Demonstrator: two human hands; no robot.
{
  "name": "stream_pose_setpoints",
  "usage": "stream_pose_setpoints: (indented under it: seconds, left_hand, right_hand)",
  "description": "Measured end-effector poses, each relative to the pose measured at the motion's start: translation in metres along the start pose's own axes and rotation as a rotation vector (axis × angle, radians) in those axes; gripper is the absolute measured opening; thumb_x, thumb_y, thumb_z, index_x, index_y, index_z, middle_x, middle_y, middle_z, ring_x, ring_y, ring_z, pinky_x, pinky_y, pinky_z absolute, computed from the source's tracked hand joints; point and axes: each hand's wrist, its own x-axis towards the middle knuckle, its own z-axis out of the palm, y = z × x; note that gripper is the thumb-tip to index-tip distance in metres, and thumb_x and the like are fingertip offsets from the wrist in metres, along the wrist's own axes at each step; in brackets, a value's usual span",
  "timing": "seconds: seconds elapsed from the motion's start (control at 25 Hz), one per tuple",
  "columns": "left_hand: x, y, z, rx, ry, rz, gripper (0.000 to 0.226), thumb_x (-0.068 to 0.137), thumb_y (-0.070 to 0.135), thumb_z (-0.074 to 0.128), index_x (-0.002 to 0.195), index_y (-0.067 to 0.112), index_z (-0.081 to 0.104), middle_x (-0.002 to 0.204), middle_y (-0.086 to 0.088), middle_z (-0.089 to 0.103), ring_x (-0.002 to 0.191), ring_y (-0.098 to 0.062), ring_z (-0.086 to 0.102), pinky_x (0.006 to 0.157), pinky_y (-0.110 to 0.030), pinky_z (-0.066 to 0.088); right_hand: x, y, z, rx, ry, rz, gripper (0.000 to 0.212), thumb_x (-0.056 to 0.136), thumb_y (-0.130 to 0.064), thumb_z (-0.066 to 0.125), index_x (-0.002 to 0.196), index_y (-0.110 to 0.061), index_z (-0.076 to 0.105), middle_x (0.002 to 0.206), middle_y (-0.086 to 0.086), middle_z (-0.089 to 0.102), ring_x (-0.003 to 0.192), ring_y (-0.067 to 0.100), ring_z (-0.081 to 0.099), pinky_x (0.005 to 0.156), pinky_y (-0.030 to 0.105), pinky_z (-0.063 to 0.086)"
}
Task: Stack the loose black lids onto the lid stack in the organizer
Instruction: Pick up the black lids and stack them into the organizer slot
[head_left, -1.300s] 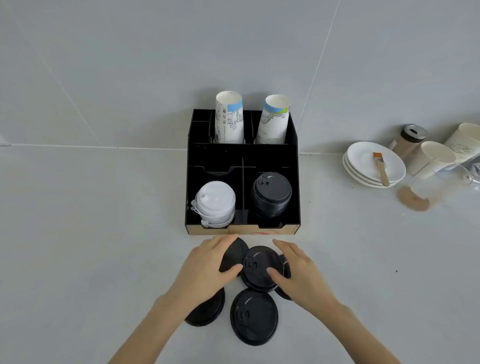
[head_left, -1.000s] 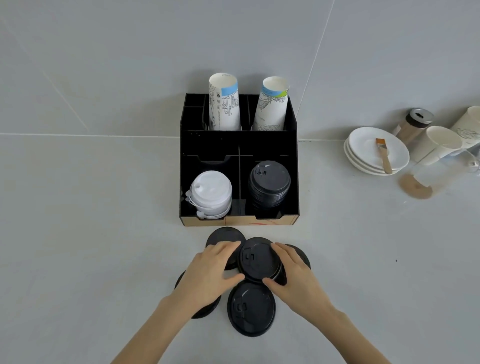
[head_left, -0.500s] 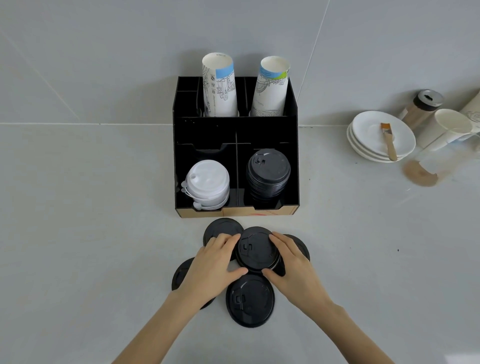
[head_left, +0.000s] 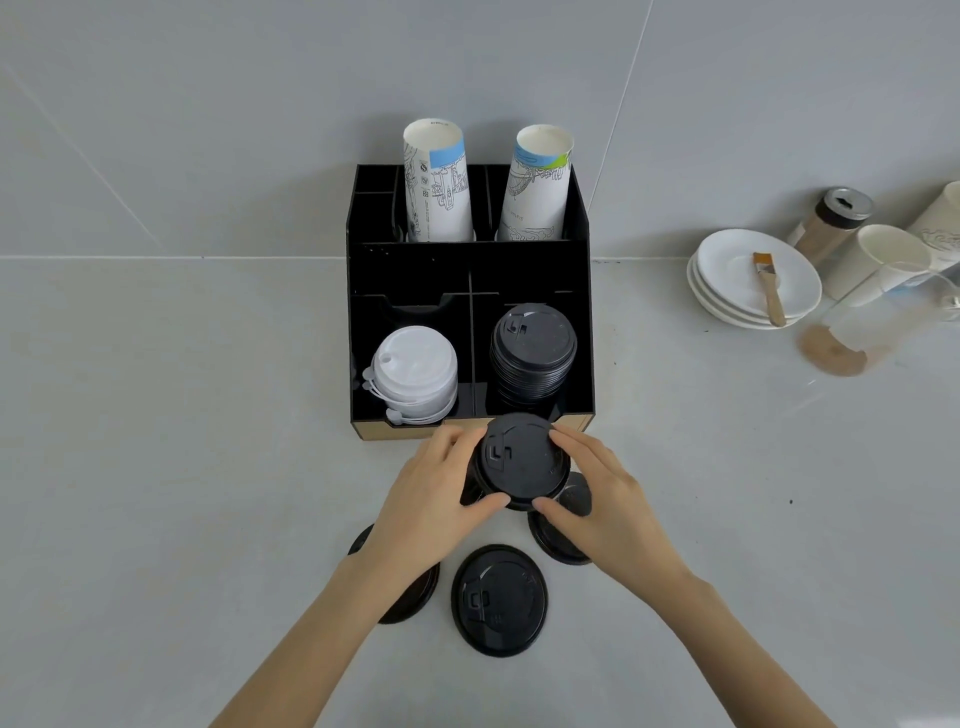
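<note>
A black lid is raised just in front of the black organizer, gripped between my left hand and my right hand on its two sides. The black lid stack stands in the organizer's front right compartment, beyond the held lid. Loose black lids lie on the counter: one in front, one under my right hand, one partly hidden beneath my left forearm. Another dark lid edge shows under the held lid, mostly hidden.
White lids fill the front left compartment. Two paper cups stand in the organizer's back slots. To the right sit stacked white saucers with a brush, a shaker jar, cups and a clear glass.
Both hands have lifted the middle lid off the pile and carried it toward the organizer's front edge. The view has shifted, so the organizer looks closer.
</note>
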Motion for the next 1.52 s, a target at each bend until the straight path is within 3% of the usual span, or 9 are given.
stream_pose_setpoints:
  seconds: [0.12,0.32,0.56,0.72,0.84,1.0,1.24,1.52]
  left_hand:
    - [0.011,0.006,-0.005,0.012,0.04,0.021,0.066,0.078,0.037,0.062,0.133,0.023,0.028,0.128,0.001,0.041,0.114,-0.014,0.044,0.088,-0.022,0.035]
    - [0.03,0.015,-0.015,0.016,0.092,0.059,0.068,0.078,0.037,0.061,0.134,0.02,0.027,0.128,-0.001,0.04,0.108,-0.012,0.047,0.085,-0.022,0.038]
    - [0.062,0.022,-0.027,-0.012,0.107,0.022,0.068,0.08,0.035,0.06,0.135,0.018,0.026,0.132,-0.004,0.039,0.112,-0.02,0.047,0.095,-0.037,0.043]
    - [0.086,0.019,-0.029,-0.019,0.108,0.008,0.064,0.081,0.032,0.06,0.134,0.017,0.028,0.132,-0.005,0.041,0.11,-0.02,0.049,0.088,-0.03,0.039]
    - [0.099,0.013,-0.027,-0.031,0.099,-0.001,0.062,0.081,0.029,0.06,0.133,0.017,0.029,0.134,-0.005,0.041,0.111,-0.02,0.049,0.087,-0.028,0.038]
    - [0.114,0.005,-0.026,-0.008,0.054,0.004,0.063,0.082,0.028,0.059,0.135,0.015,0.027,0.136,-0.007,0.039,0.117,-0.023,0.045,0.094,-0.035,0.04]
    - [0.126,0.0,-0.022,0.033,-0.017,0.008,0.066,0.082,0.029,0.059,0.136,0.014,0.024,0.139,-0.008,0.037,0.121,-0.024,0.041,0.099,-0.036,0.037]
    - [0.125,-0.006,-0.022,0.039,-0.034,0.001,0.066,0.083,0.028,0.058,0.137,0.014,0.023,0.142,-0.009,0.037,0.127,-0.024,0.038,0.1,-0.033,0.033]
  right_hand:
    - [0.007,-0.004,-0.011,-0.008,0.039,-0.025,0.06,0.078,-0.019,0.066,0.13,-0.019,0.038,0.138,-0.006,0.04,0.123,0.004,0.034,0.091,-0.009,0.013]
    - [0.024,-0.013,-0.028,-0.024,0.104,-0.065,0.058,0.078,-0.018,0.066,0.129,-0.018,0.04,0.134,-0.011,0.038,0.121,0.004,0.036,0.089,-0.011,0.014]
    - [0.056,-0.016,-0.044,-0.046,0.141,-0.074,0.055,0.078,-0.014,0.066,0.127,-0.013,0.043,0.14,0.001,0.041,0.123,0.012,0.041,0.089,-0.011,0.015]
    - [0.077,-0.013,-0.045,-0.059,0.153,-0.044,0.054,0.078,-0.017,0.065,0.127,-0.013,0.042,0.14,0.001,0.041,0.124,0.014,0.041,0.096,0.006,0.02]
    - [0.09,-0.01,-0.041,-0.046,0.166,-0.016,0.054,0.079,-0.017,0.065,0.127,-0.012,0.043,0.14,0.003,0.041,0.125,0.016,0.041,0.095,0.007,0.019]
    - [0.102,-0.004,-0.034,-0.04,0.177,0.035,0.054,0.079,-0.019,0.064,0.128,-0.01,0.042,0.14,0.003,0.04,0.125,0.017,0.041,0.094,0.008,0.022]
    - [0.108,0.001,-0.025,-0.082,0.178,0.097,0.054,0.081,-0.023,0.062,0.128,-0.009,0.04,0.14,0.005,0.04,0.125,0.021,0.041,0.1,0.029,0.034]
    - [0.106,-0.002,-0.019,-0.138,0.201,0.093,0.054,0.08,-0.025,0.062,0.127,-0.01,0.041,0.137,0.005,0.041,0.124,0.022,0.041,0.094,0.033,0.039]
